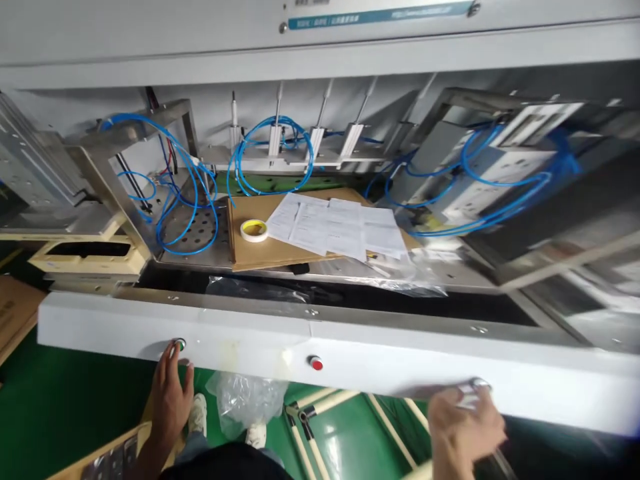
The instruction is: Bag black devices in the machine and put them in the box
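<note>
8 o'clock: left hand (171,393) spread, fingertip at green button (182,343) | 4 o'clock: right hand (467,427) blurred, can't tell grip | best pressed squarely

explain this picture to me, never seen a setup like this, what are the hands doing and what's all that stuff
There is one picture, from a camera on the person's head, looking forward and down at a workbench machine.

No robot here, just two bare hands at the white front panel. The left hand has a fingertip at a green button and holds nothing. The right hand is blurred, so I can't tell whether it holds anything. A red button sits between them.

Behind the panel, a roll of white tape and printed sheets lie on flat cardboard. Around them are metal fixtures and loops of blue tubing.
</note>
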### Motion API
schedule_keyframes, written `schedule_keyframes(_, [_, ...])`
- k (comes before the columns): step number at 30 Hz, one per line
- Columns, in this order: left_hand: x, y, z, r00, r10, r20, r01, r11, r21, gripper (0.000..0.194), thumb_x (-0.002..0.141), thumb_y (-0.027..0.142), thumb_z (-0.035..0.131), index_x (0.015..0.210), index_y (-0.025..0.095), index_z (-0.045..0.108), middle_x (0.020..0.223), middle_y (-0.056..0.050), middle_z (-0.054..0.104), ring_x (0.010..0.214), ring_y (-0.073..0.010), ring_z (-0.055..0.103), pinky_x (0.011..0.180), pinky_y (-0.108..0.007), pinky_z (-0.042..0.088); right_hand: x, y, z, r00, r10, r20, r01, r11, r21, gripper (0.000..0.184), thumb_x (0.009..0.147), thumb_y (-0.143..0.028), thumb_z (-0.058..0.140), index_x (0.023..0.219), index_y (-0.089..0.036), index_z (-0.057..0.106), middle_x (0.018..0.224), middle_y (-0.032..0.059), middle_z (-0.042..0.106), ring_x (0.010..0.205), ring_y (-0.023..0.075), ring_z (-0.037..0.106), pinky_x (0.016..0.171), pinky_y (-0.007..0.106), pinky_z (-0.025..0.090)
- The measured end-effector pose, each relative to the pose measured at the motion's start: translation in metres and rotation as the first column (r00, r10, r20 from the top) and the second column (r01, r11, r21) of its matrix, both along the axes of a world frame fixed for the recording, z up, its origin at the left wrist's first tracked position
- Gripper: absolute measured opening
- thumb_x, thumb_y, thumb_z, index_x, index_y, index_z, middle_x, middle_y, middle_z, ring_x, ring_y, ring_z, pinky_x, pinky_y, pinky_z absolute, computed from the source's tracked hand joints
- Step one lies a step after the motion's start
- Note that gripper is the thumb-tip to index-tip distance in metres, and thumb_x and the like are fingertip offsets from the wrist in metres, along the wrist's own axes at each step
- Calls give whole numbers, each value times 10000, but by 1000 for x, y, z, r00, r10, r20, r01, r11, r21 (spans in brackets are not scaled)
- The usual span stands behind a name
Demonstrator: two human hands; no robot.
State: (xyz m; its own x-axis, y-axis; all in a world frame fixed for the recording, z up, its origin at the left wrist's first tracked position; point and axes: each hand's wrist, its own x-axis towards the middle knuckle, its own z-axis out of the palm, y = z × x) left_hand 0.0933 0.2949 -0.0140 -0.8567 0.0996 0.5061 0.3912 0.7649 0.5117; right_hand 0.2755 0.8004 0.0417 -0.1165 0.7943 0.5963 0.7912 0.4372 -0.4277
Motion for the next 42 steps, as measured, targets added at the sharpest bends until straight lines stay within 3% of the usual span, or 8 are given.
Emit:
schedule_keyframes(3, [-1,2,14,1000,3,-27,-2,1000,28,484,1058,389,553,1497,187,518,1547,-237,551,1458,-405,532,1168,-602,502,-4,-30,-10,999,5,-39,3,980,198,625,980,-539,485,1247,-51,771,1039,353,731,984,474,712,774,625,501])
schedule_keyframes(6, [-12,14,35,991,-92,-100,90,996,-21,484,1056,365,574,1506,200,509,1566,-219,554,1464,-378,539,1193,-565,487,-35,-88,-8,927,376,2,-353,868,349,409,1006,-392,581,1266,-118,738,1143,236,757,1023,365,722,867,532,561])
schedule_keyframes(10, [-39,36,54,958,-258,-126,230,952,-204,576,1077,314,522,1624,215,371,1579,-189,576,1500,-359,516,1256,-587,408,-80,-159,8,670,722,172,-741,634,222,354,1044,-319,581,1368,-215,680,1305,149,733,1204,291,677,1005,454,554])
schedule_keyframes(13, [-58,43,54,954,-279,-112,233,922,-310,620,1082,352,509,1651,182,329,1590,-207,569,1514,-393,496,1254,-628,387,-93,-180,12,581,773,256,-813,564,142,357,1059,-302,557,1388,-216,665,1361,135,723,1317,295,628,1096,472,517])
schedule_keyframes(18, [-71,35,48,953,-288,-96,236,901,-364,606,1077,413,499,1612,145,403,1609,-210,550,1509,-409,498,1279,-652,325,-88,-181,1,577,767,281,-813,572,108,400,1063,-271,543,1450,-224,634,1424,119,706,1413,289,585,1173,479,478])
schedule_keyframes(23, [-76,30,55,962,-271,-27,248,914,-322,533,1057,430,509,1529,183,497,1590,-177,581,1510,-414,490,1266,-662,330,-84,-182,-9,600,766,229,-799,583,144,412,1055,-263,563,1459,-228,636,1519,138,643,1434,298,583,1147,490,522])
schedule_keyframes(35, [-85,25,58,956,-287,62,294,929,-227,538,1017,468,540,1479,197,495,1556,-199,597,1476,-431,511,1235,-672,347,-68,-183,-20,618,786,15,-775,606,179,235,983,-149,647,1162,-230,776,1362,110,749,1363,304,649,1030,479,609])
schedule_keyframes(42, [-86,28,57,957,-282,60,285,958,-32,604,974,477,629,1506,224,494,1505,-191,632,1425,-402,567,1256,-666,330,-68,-184,-18,619,778,-106,-763,628,152,216,1002,-204,646,1170,-235,777,1343,111,745,1335,313,667,1030,507,611])
